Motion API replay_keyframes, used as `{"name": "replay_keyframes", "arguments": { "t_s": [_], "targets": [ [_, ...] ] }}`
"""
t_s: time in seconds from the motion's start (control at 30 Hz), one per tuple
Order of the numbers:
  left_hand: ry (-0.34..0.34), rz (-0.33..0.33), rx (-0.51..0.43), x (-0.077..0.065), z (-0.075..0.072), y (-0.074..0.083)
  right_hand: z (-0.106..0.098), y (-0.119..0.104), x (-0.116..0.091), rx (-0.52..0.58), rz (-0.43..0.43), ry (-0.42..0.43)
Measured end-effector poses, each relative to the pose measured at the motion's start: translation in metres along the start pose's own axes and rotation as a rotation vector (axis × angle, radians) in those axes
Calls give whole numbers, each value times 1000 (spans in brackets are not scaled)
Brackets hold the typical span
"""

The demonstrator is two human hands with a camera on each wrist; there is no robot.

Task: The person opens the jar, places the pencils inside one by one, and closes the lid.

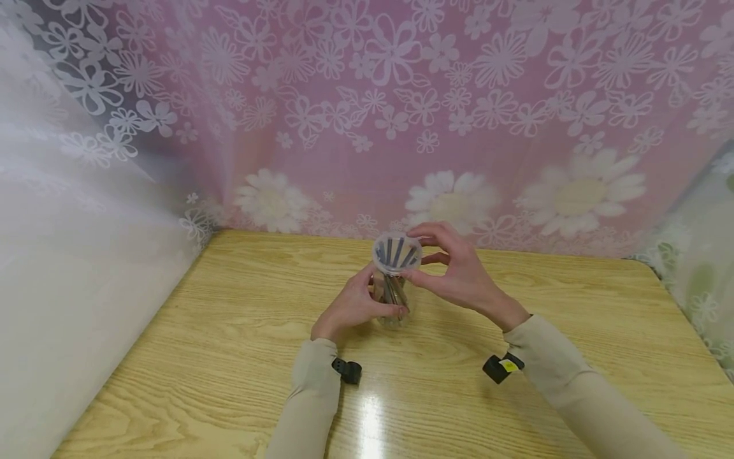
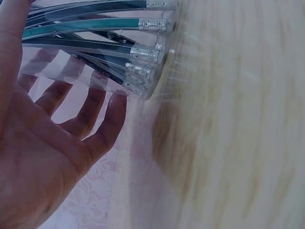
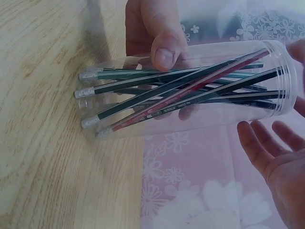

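A clear plastic jar (image 1: 393, 299) of pencils stands on the table in the head view. My left hand (image 1: 355, 303) grips its lower body, fingers on one side and thumb across the front. Round the jar's top rim (image 1: 397, 271) curve the thumb and forefinger of my right hand (image 1: 459, 271), while the other fingers (image 3: 257, 143) stand off the wall. Inside lean several dark green pencils (image 3: 138, 81) and a red pencil (image 3: 190, 88), their silver ferrules at the jar's bottom. In the left wrist view the left palm (image 2: 43, 152) faces the jar.
The light wood table (image 1: 241, 382) runs up to a pink flowered curtain (image 1: 367, 127) at the back. A pale sheet (image 1: 86, 255) hangs along the left edge, and another flowered sheet (image 1: 699, 268) borders the right. Black wrist cameras (image 1: 348, 371) sit on both sleeves.
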State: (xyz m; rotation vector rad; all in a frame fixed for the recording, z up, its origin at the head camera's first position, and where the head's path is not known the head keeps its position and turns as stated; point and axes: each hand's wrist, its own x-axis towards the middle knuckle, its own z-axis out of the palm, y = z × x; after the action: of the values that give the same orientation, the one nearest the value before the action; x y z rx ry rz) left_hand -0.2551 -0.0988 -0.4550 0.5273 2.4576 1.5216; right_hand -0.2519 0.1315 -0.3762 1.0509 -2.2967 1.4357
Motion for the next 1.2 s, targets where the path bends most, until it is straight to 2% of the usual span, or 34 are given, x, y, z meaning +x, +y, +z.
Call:
{"name": "replay_keyframes", "arguments": {
  "t_s": [0.1, 0.33, 0.53, 0.73, 1.0, 1.2],
  "targets": [
    [-5, 6, -9, 0, 0, 1, 0, 1, -1, 24, -1, -11],
    [-3, 1, -10, 1, -1, 2, 2, 0, 0, -30, 23, 21],
    [-8, 12, 2, 3, -2, 2, 2, 0, 0, 6, 11, 16],
    [-4, 3, 12, 2, -2, 1, 4, -3, 1, -41, 27, 41],
    [-8, 12, 23, 1, -1, 1, 4, 0, 0, -21, -15, -5],
    [1, -3, 32, 1, 0, 2, 6, -3, 2, -49, 30, 1]
  ]
}}
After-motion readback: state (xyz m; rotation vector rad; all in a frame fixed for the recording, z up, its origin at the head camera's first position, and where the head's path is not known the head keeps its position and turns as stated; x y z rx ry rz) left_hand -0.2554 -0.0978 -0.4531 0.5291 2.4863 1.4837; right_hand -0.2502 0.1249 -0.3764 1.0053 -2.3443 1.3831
